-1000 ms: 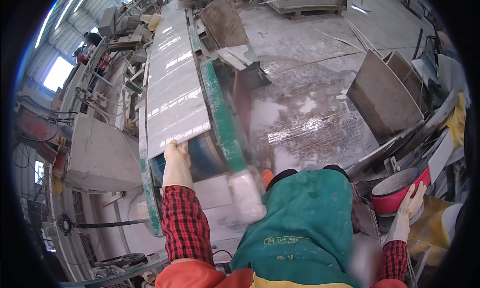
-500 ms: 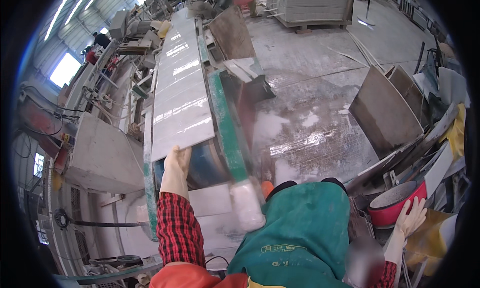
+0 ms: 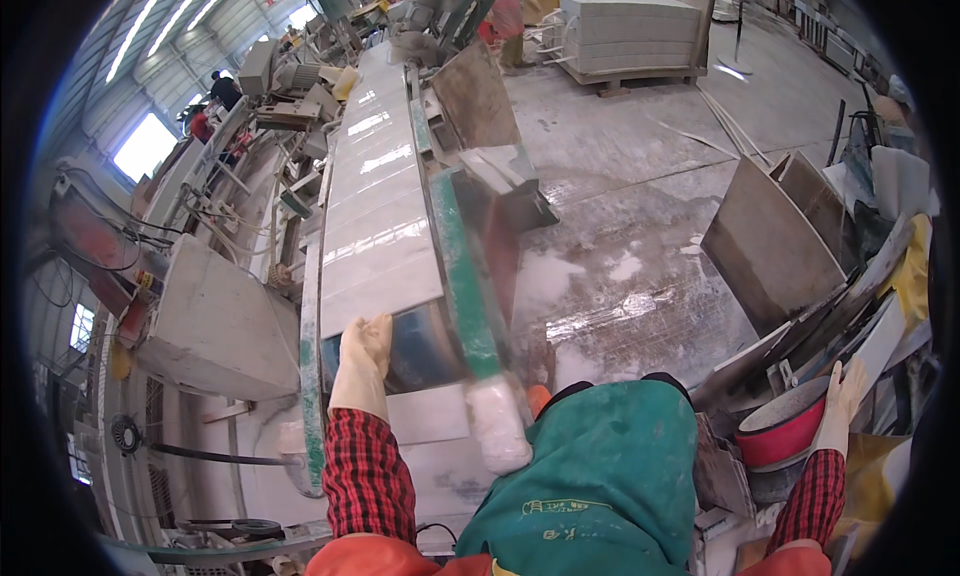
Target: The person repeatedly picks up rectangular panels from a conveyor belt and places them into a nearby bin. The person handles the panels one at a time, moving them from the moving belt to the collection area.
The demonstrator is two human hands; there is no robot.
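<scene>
Gloved left hand (image 3: 362, 361) lies flat, fingers extended, on the near edge of the white slab (image 3: 375, 241) on the conveyor at 12 o'clock, while gloved right hand (image 3: 838, 401), open, touches the red basin (image 3: 782, 434) at 3 o'clock.

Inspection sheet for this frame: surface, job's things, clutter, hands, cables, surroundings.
Surface: conveyor line carrying pale glossy slabs; green edge rail.
Job's things: nearest slab, its near edge under the left hand; red-rimmed basin beside the right hand.
Clutter: leaning grey slabs; wet, white-smeared floor.
Hands: left hand gloved, on the slab; right hand gloved, open.
Cables: black cables along the left machinery.
Surroundings: stacked slabs on a pallet; people far left.
</scene>
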